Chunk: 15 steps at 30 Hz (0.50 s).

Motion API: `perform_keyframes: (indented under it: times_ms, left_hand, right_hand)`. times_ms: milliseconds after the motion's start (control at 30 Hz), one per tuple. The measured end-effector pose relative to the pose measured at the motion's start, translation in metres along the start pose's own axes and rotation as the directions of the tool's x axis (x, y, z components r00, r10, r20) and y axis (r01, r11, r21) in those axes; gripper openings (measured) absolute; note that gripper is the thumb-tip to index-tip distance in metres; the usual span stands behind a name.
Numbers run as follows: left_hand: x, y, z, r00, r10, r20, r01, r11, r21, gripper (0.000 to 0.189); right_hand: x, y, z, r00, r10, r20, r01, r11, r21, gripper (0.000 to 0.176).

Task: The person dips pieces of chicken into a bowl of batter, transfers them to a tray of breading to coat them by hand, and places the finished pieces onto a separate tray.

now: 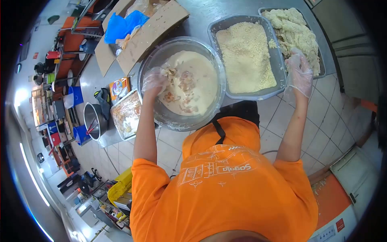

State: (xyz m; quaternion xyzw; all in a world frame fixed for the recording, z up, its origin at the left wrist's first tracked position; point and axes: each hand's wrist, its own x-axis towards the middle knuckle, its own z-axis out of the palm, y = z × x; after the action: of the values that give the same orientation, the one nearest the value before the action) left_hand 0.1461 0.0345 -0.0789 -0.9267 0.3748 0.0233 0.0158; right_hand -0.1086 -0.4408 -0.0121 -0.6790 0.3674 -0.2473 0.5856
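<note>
My left hand (154,80), in a clear plastic glove, reaches over the near-left side of a large metal bowl (220,86). Its fingers close on a batter-wet piece of meat (170,75). Pale batter (203,70) fills the bowl, with more meat pieces showing at its surface. To the right stands a grey tub (278,76) of pale breadcrumbs (246,56). My right hand (299,69), gloved too, rests with fingers stretched at the breaded pieces (300,34) piled in a dark tray (322,66). Its fingertips are partly hidden, and nothing shows in its grasp.
Left of the bowl are an open cardboard box (155,30) with a blue plastic bag (125,26), a plastic-wrapped tray (127,115) and an orange-white packet (119,88). Another metal bowl (96,121) stands farther left. The metal table (205,14) ends close to my body.
</note>
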Motion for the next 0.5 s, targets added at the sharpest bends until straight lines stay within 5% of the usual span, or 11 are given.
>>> perform_keyframes:
  times_ms: [67, 133, 200, 233, 300, 400, 433, 500]
  left_hand:
    - [0.001, 0.006, -0.023, 0.949, -0.308, 0.065, 0.312, 0.892, -0.326, 0.034]
    - [0.005, 0.013, -0.041, 0.933, -0.322, 0.159, 0.358, 0.875, -0.326, 0.035]
    - [0.006, 0.033, -0.066, 0.800, -0.444, 0.403, 0.597, 0.534, -0.598, 0.034]
    - [0.002, 0.023, -0.055, 0.802, -0.443, 0.401, 0.596, 0.536, -0.598, 0.034]
    - [-0.006, 0.006, -0.037, 0.695, -0.462, 0.551, 0.637, 0.040, -0.770, 0.036]
    - [-0.013, 0.016, -0.036, 0.726, -0.468, 0.504, 0.526, -0.095, -0.845, 0.042]
    - [-0.013, 0.015, -0.034, 0.726, -0.466, 0.506, 0.528, -0.094, -0.844, 0.042]
    - [-0.014, 0.011, -0.027, 0.855, -0.371, 0.363, 0.489, 0.344, -0.801, 0.039]
  right_hand:
    - [-0.001, -0.001, 0.004, 1.000, 0.010, -0.010, -0.010, 1.000, -0.004, 0.032]
    - [-0.001, 0.000, 0.005, 0.999, -0.033, 0.042, 0.035, 0.998, -0.050, 0.031]
    - [-0.001, 0.006, 0.007, 0.996, -0.067, 0.062, 0.069, 0.997, -0.019, 0.031]
    - [-0.001, 0.008, 0.008, 0.992, -0.100, 0.082, 0.099, 0.995, 0.010, 0.030]
    - [0.000, 0.007, 0.009, 0.990, -0.108, 0.089, 0.107, 0.994, 0.013, 0.029]
    - [-0.002, 0.002, 0.011, 0.990, -0.106, 0.098, 0.104, 0.994, 0.020, 0.028]
    - [-0.003, 0.001, 0.011, 0.990, -0.096, 0.101, 0.094, 0.995, 0.025, 0.028]
    - [-0.003, 0.003, 0.009, 0.987, -0.107, 0.123, 0.106, 0.994, 0.012, 0.028]
